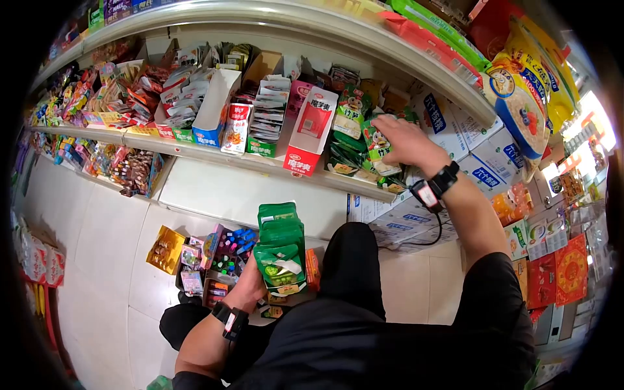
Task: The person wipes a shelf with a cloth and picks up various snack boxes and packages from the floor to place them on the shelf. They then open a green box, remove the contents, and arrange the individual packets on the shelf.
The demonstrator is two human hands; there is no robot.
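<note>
So, looks like mid-restock. Gripping a stack of green snack packs (281, 250) from below with the left hand (250, 286), fingers wrapped round the bottom, stack held upright and low. Further right, got the right hand (404, 144) up at the shelf (214, 156), fingers curled down over one green pack (376, 144) standing in the row beside the red-and-white box (312, 130). Probably calls next for letting go cleanly, then pinching the top pack off the stack without tipping it.
</note>
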